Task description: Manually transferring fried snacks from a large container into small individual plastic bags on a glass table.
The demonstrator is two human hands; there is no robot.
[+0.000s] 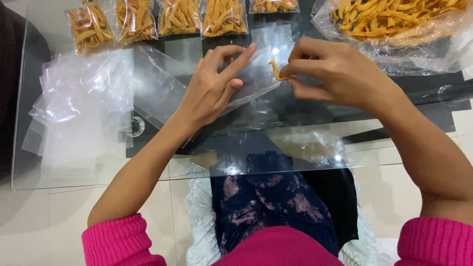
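Clear plastic everywhere on this glass counter (305,152)! Left hand (212,88) has its fingers pinching an empty bag (256,74) open at centre. Right hand (335,74), just at three o'clock of it, grips one orange snack stick (275,70) at the bag's mouth. Stacked empty bags (84,103) sit at nine o'clock, filled packets (162,18) at twelve, the big heap of sticks (394,17) at one.

A glass table (295,148) bears a stack of empty clear bags (84,108); filled snack packets (157,19); an open snack bag (394,24).
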